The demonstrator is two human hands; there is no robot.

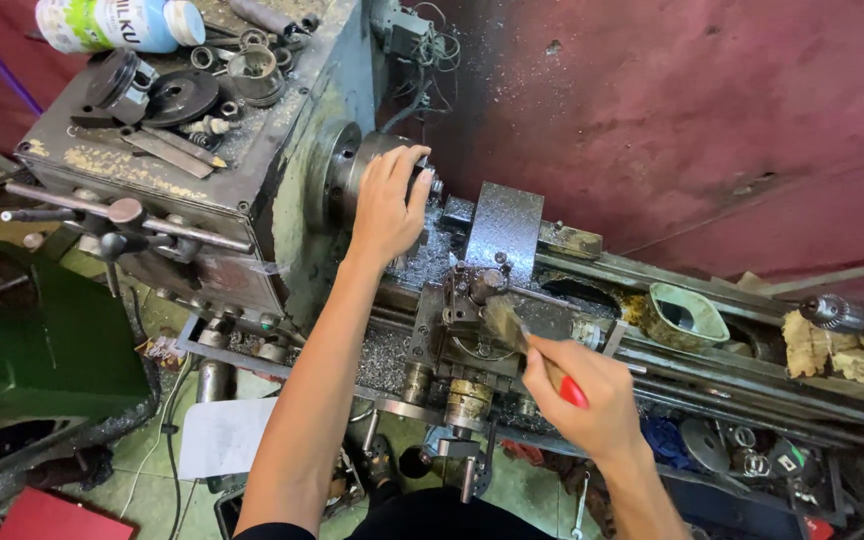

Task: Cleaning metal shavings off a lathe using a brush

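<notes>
I look down on an old metal lathe. My left hand [389, 200] lies over the round chuck [347, 170] at the headstock, fingers wrapped on its rim. My right hand [582, 395] grips a paintbrush [527, 345] with a red handle, its worn bristles resting on the carriage near the tool post [477, 285]. Metal chips [422, 262] cover the bed between chuck and carriage.
The headstock top [152, 130] carries a white bottle [117, 22], dark discs, rings and flat bars. Levers [112, 215] stick out at the left. A green machine part [42, 340] stands lower left. A drill chuck [837, 312] and wood scraps lie far right, by a red wall.
</notes>
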